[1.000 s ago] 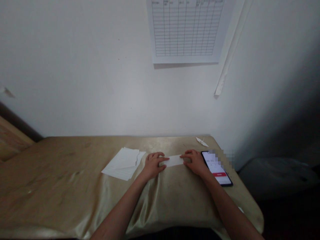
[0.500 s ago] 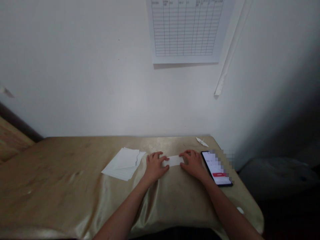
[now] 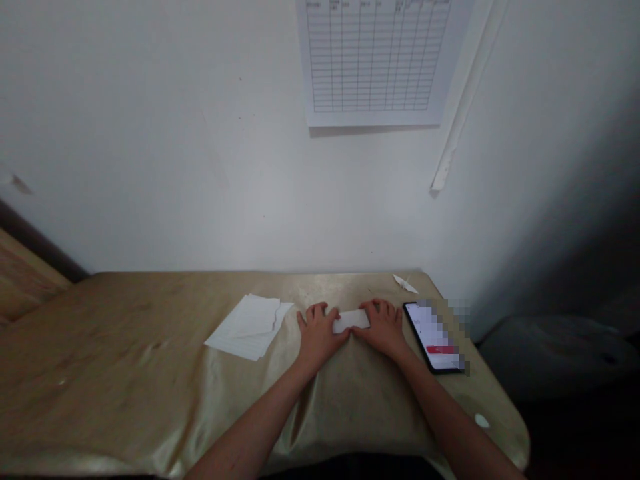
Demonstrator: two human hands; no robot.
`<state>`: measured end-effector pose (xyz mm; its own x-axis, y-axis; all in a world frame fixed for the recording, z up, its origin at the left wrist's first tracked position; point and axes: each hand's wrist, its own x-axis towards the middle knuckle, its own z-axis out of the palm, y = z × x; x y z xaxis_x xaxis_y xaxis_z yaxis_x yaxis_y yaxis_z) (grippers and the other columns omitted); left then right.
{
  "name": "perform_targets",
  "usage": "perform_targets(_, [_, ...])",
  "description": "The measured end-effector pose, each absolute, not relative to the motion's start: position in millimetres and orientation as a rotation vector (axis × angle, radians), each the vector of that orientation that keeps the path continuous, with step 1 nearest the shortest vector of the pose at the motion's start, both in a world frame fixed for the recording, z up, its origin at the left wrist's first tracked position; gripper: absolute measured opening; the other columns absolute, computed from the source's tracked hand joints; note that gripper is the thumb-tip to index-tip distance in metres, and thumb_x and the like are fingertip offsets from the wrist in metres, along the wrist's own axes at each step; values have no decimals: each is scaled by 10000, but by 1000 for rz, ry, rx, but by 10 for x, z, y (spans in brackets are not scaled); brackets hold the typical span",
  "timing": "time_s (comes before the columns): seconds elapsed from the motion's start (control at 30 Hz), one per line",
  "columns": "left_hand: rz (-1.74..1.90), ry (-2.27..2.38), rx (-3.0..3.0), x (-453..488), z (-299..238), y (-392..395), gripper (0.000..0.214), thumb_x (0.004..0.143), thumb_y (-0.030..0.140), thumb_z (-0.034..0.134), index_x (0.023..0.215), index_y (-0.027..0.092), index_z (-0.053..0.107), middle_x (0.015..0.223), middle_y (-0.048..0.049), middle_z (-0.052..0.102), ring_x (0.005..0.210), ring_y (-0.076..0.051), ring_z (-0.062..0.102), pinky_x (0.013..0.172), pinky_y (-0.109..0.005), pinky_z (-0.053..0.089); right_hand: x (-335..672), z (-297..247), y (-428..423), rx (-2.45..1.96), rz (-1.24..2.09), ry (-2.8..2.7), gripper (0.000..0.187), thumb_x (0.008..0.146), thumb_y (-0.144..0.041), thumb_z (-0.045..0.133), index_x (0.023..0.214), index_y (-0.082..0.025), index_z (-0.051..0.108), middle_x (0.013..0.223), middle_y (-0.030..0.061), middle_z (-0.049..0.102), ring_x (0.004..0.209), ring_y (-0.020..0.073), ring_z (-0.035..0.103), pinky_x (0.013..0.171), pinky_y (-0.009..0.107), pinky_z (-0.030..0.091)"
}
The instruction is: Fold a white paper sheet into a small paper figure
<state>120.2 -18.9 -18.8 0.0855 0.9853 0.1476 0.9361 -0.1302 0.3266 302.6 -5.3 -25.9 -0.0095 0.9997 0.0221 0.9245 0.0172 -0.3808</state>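
Observation:
A small folded strip of white paper (image 3: 351, 320) lies on the table, which is covered with a shiny gold cloth (image 3: 150, 373). My left hand (image 3: 318, 335) rests flat on the strip's left end with its fingers spread. My right hand (image 3: 383, 327) lies flat on the right end, fingers stretched out. The two thumbs nearly meet below the strip, and only its middle shows between the hands.
A loose stack of white sheets (image 3: 250, 325) lies to the left of my hands. A phone with a lit screen (image 3: 434, 335) lies to the right. A small folded paper figure (image 3: 405, 284) sits near the far right corner. A printed grid sheet (image 3: 373, 60) hangs on the wall.
Both hands have slid toward each other along the strip, so less of the paper shows between them. The rest of the table is unchanged.

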Motion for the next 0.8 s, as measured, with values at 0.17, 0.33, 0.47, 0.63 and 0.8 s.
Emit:
perform_targets(0.17, [497,1971,2178,1240,-186,-195,460,806,531,694,1198,294,660,1409,-125,516,1378,-366,395,1178,-708,125,3004,-252,-32,-2027,413,-1976,662,738,-587,726,1322,-315,577,1461,107,443,1444,358,275,1195,633,56])
perform_targets(0.33, [495,1972,2164,1259,-190,-191,430,821,505,673,1188,283,650,1414,-134,507,1390,-365,386,1161,-745,102,2994,-214,-26,-2019,462,-1958,625,736,-525,728,1313,-326,591,1454,102,440,1446,358,269,1192,633,45])
perform_targets(0.47, [470,1962,2147,1250,-179,-188,392,823,466,669,1174,291,653,1440,-119,496,1402,-361,380,1164,-747,97,3011,-205,-20,-2029,456,-1962,628,734,-500,726,1324,-334,588,1441,94,450,1434,352,295,1193,609,70])
perform_targets(0.63, [436,1961,2145,1221,-160,-190,372,823,425,667,1175,302,658,1465,-113,491,1413,-353,370,1157,-766,90,3036,-204,-13,-2026,450,-1953,604,728,-471,724,1306,-339,607,1434,83,461,1416,341,317,1188,562,117])
perform_targets(0.8, [451,1921,2176,1149,-161,-177,348,820,382,675,1164,323,682,1470,-99,494,1420,-364,357,1120,-816,83,3068,-187,-4,-2024,461,-1936,553,742,-399,701,1288,-353,629,1414,69,485,1394,329,343,1174,522,153])
